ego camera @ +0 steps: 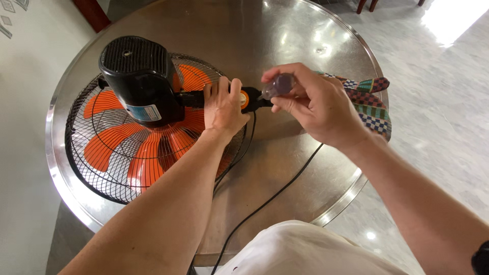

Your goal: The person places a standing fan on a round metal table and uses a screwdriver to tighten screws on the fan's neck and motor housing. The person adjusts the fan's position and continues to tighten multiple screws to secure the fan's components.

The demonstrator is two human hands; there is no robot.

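fan head (pixel 137 127) lies face-down on round steel table (pixel 285 30), black motor housing (pixel 138 76) up, orange blades under wire grille, at approx 9 o'clock of tabletop. left hand (pixel 223 108) is wrapped tight round fan's black neck w/ orange ring (pixel 245 99), near table centre. right hand (pixel 313 107), just at 3 o'clock of the left, pinches a screwdriver's translucent purple handle (pixel 279 85), fingers curled shut, tip at the neck. black cord (pixel 275 196) trails toward 6 o'clock. checkered cloth (pixel 374 104) at 3 o'clock edge.
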